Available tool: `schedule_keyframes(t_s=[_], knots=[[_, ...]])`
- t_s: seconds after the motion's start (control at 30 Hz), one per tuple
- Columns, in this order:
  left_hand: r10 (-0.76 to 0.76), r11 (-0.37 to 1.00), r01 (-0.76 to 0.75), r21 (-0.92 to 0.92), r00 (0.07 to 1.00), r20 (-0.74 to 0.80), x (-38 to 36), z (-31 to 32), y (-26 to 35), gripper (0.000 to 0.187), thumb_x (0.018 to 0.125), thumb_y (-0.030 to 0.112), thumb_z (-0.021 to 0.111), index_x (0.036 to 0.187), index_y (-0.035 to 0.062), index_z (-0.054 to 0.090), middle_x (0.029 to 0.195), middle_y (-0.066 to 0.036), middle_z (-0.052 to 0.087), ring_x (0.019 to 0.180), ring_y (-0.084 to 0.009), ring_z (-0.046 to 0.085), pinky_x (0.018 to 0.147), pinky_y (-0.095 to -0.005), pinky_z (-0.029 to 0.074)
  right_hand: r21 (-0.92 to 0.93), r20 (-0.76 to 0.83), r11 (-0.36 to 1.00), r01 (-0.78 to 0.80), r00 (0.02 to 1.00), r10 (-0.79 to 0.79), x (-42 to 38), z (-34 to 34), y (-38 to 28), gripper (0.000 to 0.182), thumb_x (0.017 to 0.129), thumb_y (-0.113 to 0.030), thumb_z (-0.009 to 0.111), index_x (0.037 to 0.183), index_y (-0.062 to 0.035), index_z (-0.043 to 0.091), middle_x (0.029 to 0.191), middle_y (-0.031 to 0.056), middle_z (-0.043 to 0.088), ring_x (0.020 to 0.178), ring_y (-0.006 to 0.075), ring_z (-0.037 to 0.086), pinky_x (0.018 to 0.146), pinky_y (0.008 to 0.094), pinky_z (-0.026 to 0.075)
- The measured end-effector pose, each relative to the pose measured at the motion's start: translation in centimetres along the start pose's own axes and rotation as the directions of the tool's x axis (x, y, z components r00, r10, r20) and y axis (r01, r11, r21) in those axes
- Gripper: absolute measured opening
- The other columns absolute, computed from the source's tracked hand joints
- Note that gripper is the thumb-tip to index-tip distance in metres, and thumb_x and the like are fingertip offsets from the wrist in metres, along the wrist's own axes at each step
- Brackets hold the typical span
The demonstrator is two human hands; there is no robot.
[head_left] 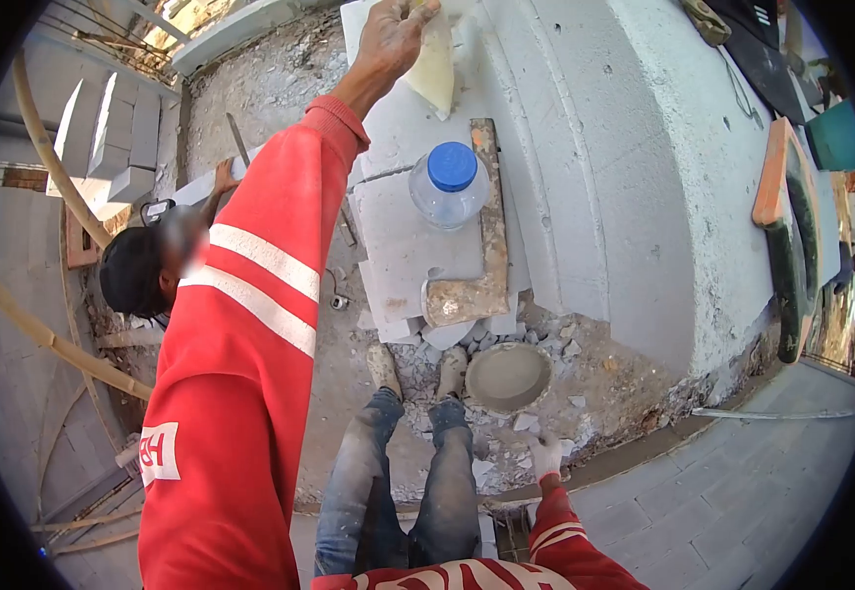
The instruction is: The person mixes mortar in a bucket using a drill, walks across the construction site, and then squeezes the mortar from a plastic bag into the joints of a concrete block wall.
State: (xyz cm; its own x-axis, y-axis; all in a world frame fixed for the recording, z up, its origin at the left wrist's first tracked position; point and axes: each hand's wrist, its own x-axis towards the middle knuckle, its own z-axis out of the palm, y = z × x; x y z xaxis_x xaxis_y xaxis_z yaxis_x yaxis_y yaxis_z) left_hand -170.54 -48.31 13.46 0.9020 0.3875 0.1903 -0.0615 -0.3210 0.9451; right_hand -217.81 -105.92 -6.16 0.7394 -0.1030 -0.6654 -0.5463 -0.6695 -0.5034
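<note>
At the top, my left hand (390, 44) is closed, its fingers pinching the upper end of a clear plastic bag (434, 74) with pale yellowish contents. The bag hangs over light grey blocks (408, 258). Below it, a clear plastic jar (450, 204) with a blue lid (452, 166) stands on the blocks. Beside the jar lies a worn, mortar-stained metal square (494, 231). Down at the lower right, my right hand (546, 455) looks whitish and hangs low near broken rubble; its fingers are too small to make out. A round pan of grey mortar (509, 378) sits near it.
A person in a black cap (132, 272) is at the left, partly behind my sleeve. An orange float with a dark handle (776, 182) and a teal bucket (840, 136) are at the right. Curved poles (54, 339) cross the left side. Rubble surrounds my feet.
</note>
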Motion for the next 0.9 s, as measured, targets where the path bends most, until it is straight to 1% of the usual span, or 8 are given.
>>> schedule_keyframes(t_s=[0.2,0.37,0.47,0.57,0.63,0.7,0.87,0.9], knots=[[0.027,0.805,-0.121,-0.580,0.986,-0.167,-7.6,-9.4,9.1,0.021,0.100,0.018,0.052,0.113,0.0026,0.059,0.111,-0.010,0.066,0.107,-0.0269,0.064,0.097,-0.0391,0.048,-0.112,0.202,0.993,-0.021,0.978,0.044,-6.2,-3.6,4.3,0.017,0.083,-0.015,0.066,0.086,0.0016,0.070,0.069,0.0019,0.063,0.066,0.0101,0.052,0.062,0.0295,0.044],[0.104,0.926,-0.151,-0.345,0.983,-0.150,-23.8,-18.0,20.8,0.025,0.099,0.020,0.052,0.110,-0.0014,0.059,0.093,-0.006,0.062,0.085,-0.0126,0.055,0.083,-0.0276,0.044,-0.240,0.457,0.950,0.198,0.887,-0.069,-3.8,-8.3,4.2,0.015,0.084,-0.013,0.064,0.085,-0.0002,0.071,0.072,0.0039,0.066,0.064,0.0118,0.056,0.059,0.0303,0.045],[-0.013,0.965,-0.072,-0.251,0.946,-0.323,-34.8,-21.4,26.3,0.026,0.095,0.017,0.053,0.110,-0.0038,0.057,0.092,-0.009,0.061,0.086,-0.0174,0.054,0.082,-0.0309,0.043,-0.173,0.489,0.984,0.047,0.871,0.045,-1.1,-9.3,-4.4,0.022,0.080,-0.016,0.066,0.075,0.0049,0.064,0.061,0.0038,0.058,0.055,0.0144,0.051,0.051,0.0338,0.040],[-0.018,0.992,0.084,0.098,0.843,-0.538,-46.6,-23.4,27.9,0.026,0.094,0.016,0.050,0.111,-0.0026,0.052,0.098,-0.012,0.059,0.091,-0.0198,0.057,0.085,-0.0313,0.044,-0.103,0.467,0.994,0.037,0.884,0.016,-0.9,-9.5,-15.0,0.019,0.079,-0.010,0.066,0.064,-0.0019,0.060,0.058,0.0015,0.055,0.054,0.0095,0.045,0.048,0.0312,0.035],[0.024,0.963,0.167,0.213,0.730,-0.683,-53.8,-24.6,30.2,0.038,0.091,0.012,0.049,0.124,-0.0073,0.050,0.110,-0.018,0.059,0.103,-0.0265,0.055,0.094,-0.0364,0.042,-0.168,0.545,0.946,0.276,0.826,-0.144,1.9,-8.9,-19.1,0.018,0.080,-0.009,0.066,0.064,-0.0023,0.060,0.058,0.0013,0.054,0.054,0.0091,0.045,0.048,0.0308,0.035],[-0.348,0.919,0.390,-0.062,0.724,-0.595,-60.0,-26.5,34.3,0.042,0.092,0.014,0.048,0.129,-0.0061,0.049,0.118,-0.019,0.059,0.111,-0.0267,0.055,0.100,-0.0365,0.040,-0.088,0.688,0.766,0.637,0.595,-0.416,3.0,-6.2,-24.2,0.018,0.079,-0.007,0.066,0.063,-0.0012,0.058,0.056,0.0003,0.051,0.053,0.0091,0.043,0.048,0.0312,0.033],[-0.065,0.953,0.301,0.023,0.277,-0.959,-72.6,-25.7,35.8,0.021,0.098,0.020,0.047,0.105,0.0010,0.052,0.089,-0.004,0.053,0.084,-0.0135,0.049,0.076,-0.0293,0.042,-0.092,0.870,0.639,0.764,0.373,-0.321,-4.0,5.9,-36.0,0.010,0.080,-0.007,0.065,0.077,0.0021,0.064,0.061,0.0016,0.053,0.054,0.0102,0.048,0.050,0.0291,0.040],[-0.137,0.954,0.297,-0.048,0.287,-0.948,-74.9,-25.9,36.6,0.021,0.098,0.021,0.048,0.104,0.0021,0.052,0.088,-0.004,0.052,0.082,-0.0128,0.047,0.075,-0.0282,0.041,-0.016,0.881,0.621,0.784,0.304,-0.362,-8.1,8.5,-37.7,0.014,0.085,-0.009,0.061,0.076,0.0008,0.065,0.058,0.0014,0.054,0.048,0.0094,0.048,0.046,0.0271,0.039]])
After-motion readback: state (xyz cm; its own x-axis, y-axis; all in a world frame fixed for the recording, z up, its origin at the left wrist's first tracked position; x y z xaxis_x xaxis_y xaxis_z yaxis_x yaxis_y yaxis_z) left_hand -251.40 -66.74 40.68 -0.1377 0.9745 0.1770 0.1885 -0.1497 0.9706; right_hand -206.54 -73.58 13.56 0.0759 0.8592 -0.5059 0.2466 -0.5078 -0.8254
